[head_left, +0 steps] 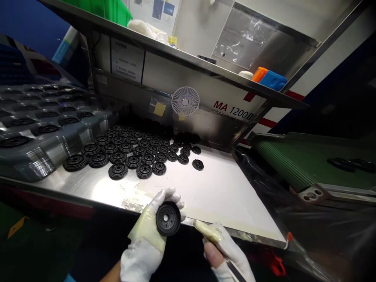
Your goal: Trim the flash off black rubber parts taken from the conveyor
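**Disc held in your left fingers, tool in your right**

Your left hand (148, 235), in a white glove with yellowish tape across the palm, has its fingers (173, 194) curled round a black round ribbed disc (168, 218). The disc is pinched at its rim, with its flat face and centre hole turned up towards you. It sits off the bench, just in front of the near edge.

Your right hand (227, 252), also in a white glove, is just to the right of the disc and not touching it. Its fingers are closed round a slim dark tool (235, 270), and one taped fingertip (205, 230) is stretched out towards the disc. You cannot tell from here how the working end of the tool looks.

Beyond both sets of fingers lies the steel bench (88, 184), with a white sheet (217, 188) spread over it. Further out, and to the left of your left fingers, rows of matching black discs (132, 150) lie flat and close together. Stacked grey trays (32, 133) with more discs stand far to the left.

Straight ahead, above the rows, a white round fan grille (185, 101) is fixed to the back panel. Well to the right of your right fingers runs a green conveyor belt (293, 164).
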`<action>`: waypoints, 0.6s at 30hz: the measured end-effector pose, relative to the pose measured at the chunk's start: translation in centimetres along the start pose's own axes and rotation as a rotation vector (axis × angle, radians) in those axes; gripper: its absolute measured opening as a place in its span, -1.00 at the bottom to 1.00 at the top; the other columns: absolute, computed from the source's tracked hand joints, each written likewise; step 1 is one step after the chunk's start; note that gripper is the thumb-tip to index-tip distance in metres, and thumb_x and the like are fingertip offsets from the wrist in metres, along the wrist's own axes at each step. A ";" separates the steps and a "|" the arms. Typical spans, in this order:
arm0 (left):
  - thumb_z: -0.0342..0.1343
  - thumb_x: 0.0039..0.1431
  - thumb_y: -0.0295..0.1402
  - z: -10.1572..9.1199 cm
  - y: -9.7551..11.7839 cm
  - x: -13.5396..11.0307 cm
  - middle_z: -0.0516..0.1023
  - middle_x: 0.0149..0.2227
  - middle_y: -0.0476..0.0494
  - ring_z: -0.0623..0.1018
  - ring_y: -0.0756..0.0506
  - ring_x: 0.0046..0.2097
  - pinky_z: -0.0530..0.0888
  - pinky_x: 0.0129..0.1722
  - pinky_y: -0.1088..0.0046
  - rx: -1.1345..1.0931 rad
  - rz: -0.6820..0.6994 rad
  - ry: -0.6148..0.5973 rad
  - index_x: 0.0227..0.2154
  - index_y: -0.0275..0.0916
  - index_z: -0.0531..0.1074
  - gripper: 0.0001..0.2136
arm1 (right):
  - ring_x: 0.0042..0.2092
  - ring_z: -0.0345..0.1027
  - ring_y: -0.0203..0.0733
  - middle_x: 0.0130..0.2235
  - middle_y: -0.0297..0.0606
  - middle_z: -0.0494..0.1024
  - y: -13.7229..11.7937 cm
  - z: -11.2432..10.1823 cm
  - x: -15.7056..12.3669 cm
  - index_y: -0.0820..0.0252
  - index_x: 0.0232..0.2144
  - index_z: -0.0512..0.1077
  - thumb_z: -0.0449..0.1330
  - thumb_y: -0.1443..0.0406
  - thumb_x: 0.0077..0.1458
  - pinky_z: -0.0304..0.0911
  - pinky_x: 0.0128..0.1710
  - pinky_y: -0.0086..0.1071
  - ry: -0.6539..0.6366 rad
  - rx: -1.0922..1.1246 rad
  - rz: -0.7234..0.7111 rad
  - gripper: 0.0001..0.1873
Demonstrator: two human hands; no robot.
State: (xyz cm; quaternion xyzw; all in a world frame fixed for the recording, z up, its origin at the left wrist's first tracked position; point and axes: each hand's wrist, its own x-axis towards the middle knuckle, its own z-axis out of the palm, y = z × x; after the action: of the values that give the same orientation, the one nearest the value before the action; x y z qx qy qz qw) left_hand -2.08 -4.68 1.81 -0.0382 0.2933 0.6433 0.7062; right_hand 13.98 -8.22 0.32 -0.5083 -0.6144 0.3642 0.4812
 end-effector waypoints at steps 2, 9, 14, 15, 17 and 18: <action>0.19 -0.03 -0.36 0.0 0.0 -0.1 0.47 -0.42 -0.12 0.51 -0.07 -0.36 0.48 -0.39 0.42 0.020 0.052 -0.024 -0.37 -0.31 0.45 -0.85 | -0.40 0.39 -0.17 -0.44 -0.25 0.51 -0.5 0.4 0.0 0.08 -0.25 0.50 0.22 0.12 -0.04 0.33 -0.37 -0.36 -0.029 0.041 0.044 -0.71; 0.16 -0.01 -0.34 0.6 -0.3 -1.1 0.40 -0.44 -0.07 0.46 -0.03 -0.37 0.45 -0.37 0.44 0.018 -0.010 -0.065 -0.38 -0.30 0.43 -0.85 | -0.61 0.36 -0.22 -0.61 -0.28 0.50 -1.3 3.3 0.3 0.21 -0.41 0.49 0.30 0.13 -0.12 0.32 -0.61 -0.37 0.042 0.551 0.212 -0.73; 0.12 0.02 -0.27 0.9 -0.5 -2.2 0.39 -0.38 -0.11 0.45 -0.10 -0.37 0.31 -0.68 0.54 0.141 -0.003 -0.140 -0.28 -0.24 0.39 -0.79 | -0.69 0.28 -0.31 -0.69 -0.36 0.46 -1.7 5.2 0.8 0.23 -0.45 0.47 0.36 0.18 -0.20 0.28 -0.68 -0.46 0.173 0.508 0.291 -0.73; 0.12 0.02 -0.26 0.9 -0.5 -2.2 0.39 -0.38 -0.10 0.45 -0.10 -0.38 0.29 -0.70 0.54 0.146 -0.019 -0.137 -0.28 -0.24 0.38 -0.78 | -0.69 0.28 -0.30 -0.68 -0.37 0.46 -1.8 5.3 0.7 0.23 -0.45 0.46 0.36 0.19 -0.20 0.28 -0.68 -0.46 0.194 0.490 0.289 -0.74; 0.12 0.02 -0.24 0.8 -0.4 -2.0 0.38 -0.38 -0.09 0.44 -0.08 -0.41 0.28 -0.70 0.53 0.159 -0.042 -0.123 -0.28 -0.24 0.37 -0.77 | -0.66 0.30 -0.30 -0.65 -0.38 0.47 -2.0 5.4 0.5 0.22 -0.44 0.45 0.34 0.20 -0.16 0.30 -0.65 -0.45 0.215 0.458 0.281 -0.76; 0.12 0.02 -0.23 0.7 -0.4 -1.9 0.37 -0.38 -0.08 0.43 -0.07 -0.43 0.28 -0.70 0.52 0.170 -0.053 -0.118 -0.27 -0.24 0.37 -0.76 | -0.64 0.31 -0.31 -0.64 -0.39 0.48 -2.1 5.4 0.4 0.22 -0.42 0.44 0.32 0.22 -0.13 0.31 -0.62 -0.45 0.217 0.447 0.281 -0.78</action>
State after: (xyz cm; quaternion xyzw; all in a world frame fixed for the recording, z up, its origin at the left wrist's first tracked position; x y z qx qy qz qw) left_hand -1.46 -6.09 3.13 0.0522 0.3036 0.5984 0.7396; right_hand 8.24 -8.04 0.91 -0.5056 -0.3871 0.4971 0.5894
